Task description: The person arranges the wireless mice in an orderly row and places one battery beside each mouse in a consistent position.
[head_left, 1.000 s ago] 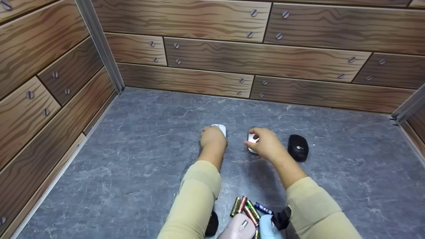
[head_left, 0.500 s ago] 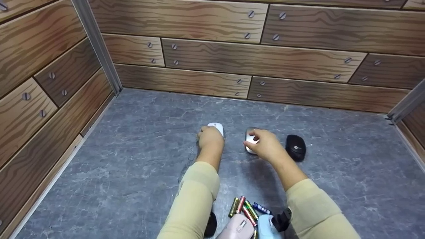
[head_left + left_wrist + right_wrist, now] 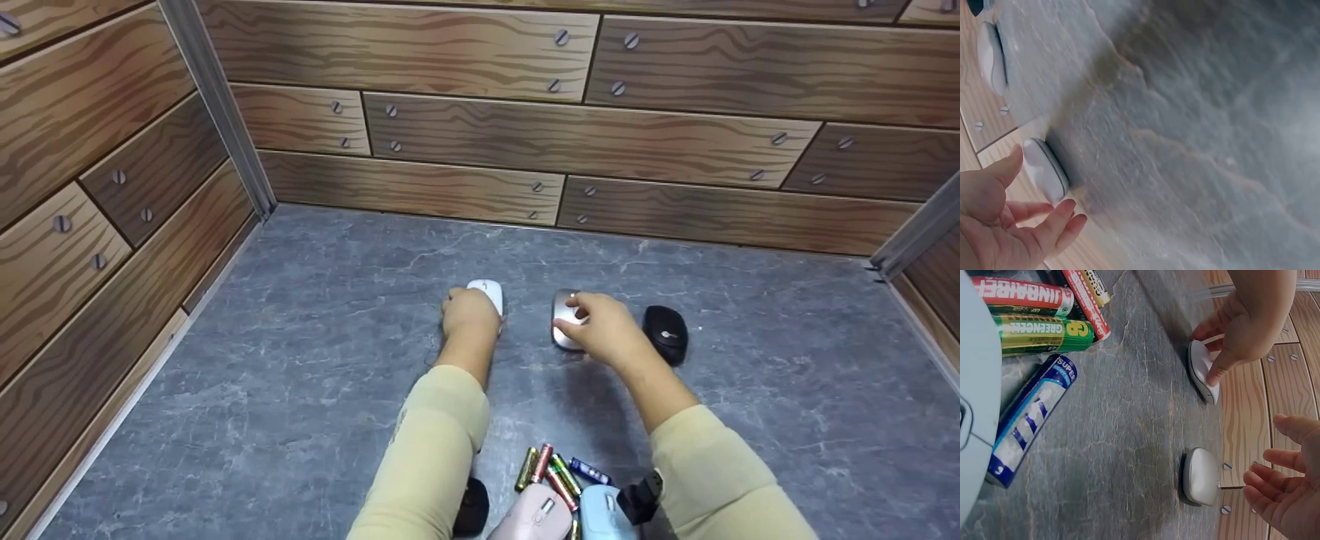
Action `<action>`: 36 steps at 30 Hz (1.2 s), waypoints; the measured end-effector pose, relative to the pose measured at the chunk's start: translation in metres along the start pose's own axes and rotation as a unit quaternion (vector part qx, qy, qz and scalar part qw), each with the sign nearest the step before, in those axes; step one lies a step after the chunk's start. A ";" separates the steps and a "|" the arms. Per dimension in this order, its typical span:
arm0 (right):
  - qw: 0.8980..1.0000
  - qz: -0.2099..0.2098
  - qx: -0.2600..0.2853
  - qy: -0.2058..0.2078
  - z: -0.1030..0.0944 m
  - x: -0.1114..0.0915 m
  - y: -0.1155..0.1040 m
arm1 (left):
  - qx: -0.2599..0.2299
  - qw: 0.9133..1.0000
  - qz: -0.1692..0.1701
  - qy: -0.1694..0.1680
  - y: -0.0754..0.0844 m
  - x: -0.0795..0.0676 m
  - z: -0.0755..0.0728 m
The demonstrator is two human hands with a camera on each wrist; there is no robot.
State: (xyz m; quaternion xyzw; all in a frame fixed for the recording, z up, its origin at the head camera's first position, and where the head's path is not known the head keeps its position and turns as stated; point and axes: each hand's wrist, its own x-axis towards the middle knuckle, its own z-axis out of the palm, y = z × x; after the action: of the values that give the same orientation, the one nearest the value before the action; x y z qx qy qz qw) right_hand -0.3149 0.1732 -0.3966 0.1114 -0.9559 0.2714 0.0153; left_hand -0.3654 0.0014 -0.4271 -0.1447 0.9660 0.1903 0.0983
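Note:
In the head view a white computer mouse (image 3: 493,294) lies on the grey marbled surface, partly under my left hand (image 3: 469,319). The left wrist view has the thumb at one side of this white mouse (image 3: 1044,171) and the fingers at the other, gripping it. To its right sits a silver computer mouse (image 3: 563,306). Over that one hovers my right hand (image 3: 609,330), thumb and fingers spread. Seen from the right wrist, the right hand (image 3: 1283,481) is apart from the silver mouse (image 3: 1203,477) and holds nothing.
A black mouse (image 3: 666,334) lies right of the right hand. Near the front are several loose batteries (image 3: 541,463), a pink mouse (image 3: 534,517), a light blue mouse (image 3: 602,511) and a dark object (image 3: 472,510) partly behind the left sleeve. Wood-patterned walls (image 3: 465,124) enclose the surface.
My right hand has drawn slightly right relative to the silver mouse, so more of that mouse shows. The left hand stays at the white mouse. The head view has shifted a little.

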 end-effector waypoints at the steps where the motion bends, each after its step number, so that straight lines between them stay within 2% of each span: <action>1: 1.000 0.000 -0.001 0.000 -0.001 -0.001 0.000 | -0.003 1.000 -0.001 -0.003 -0.001 -0.001 -0.001; 6: 1.000 -0.003 0.000 -0.002 -0.003 -0.004 -0.001 | -0.016 1.000 -0.001 -0.010 -0.005 -0.007 -0.010; 13: 1.000 0.007 0.001 -0.028 -0.011 -0.012 -0.005 | 0.008 1.000 0.028 -0.010 -0.009 -0.019 -0.026; 18: 0.999 0.001 0.011 -0.031 -0.013 -0.018 -0.006 | 0.012 0.999 0.044 -0.005 -0.014 -0.028 -0.035; 36: 0.999 -0.032 0.017 -0.018 -0.019 -0.041 -0.015 | 0.022 0.989 0.146 0.004 -0.037 -0.054 -0.058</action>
State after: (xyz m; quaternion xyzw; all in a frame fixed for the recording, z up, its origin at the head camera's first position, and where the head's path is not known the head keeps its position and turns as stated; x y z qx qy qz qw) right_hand -0.2721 0.1792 -0.3762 0.1473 -0.9470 0.2854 0.0051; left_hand -0.3105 -0.0415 -0.3734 -0.0010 0.9811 0.1810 0.0684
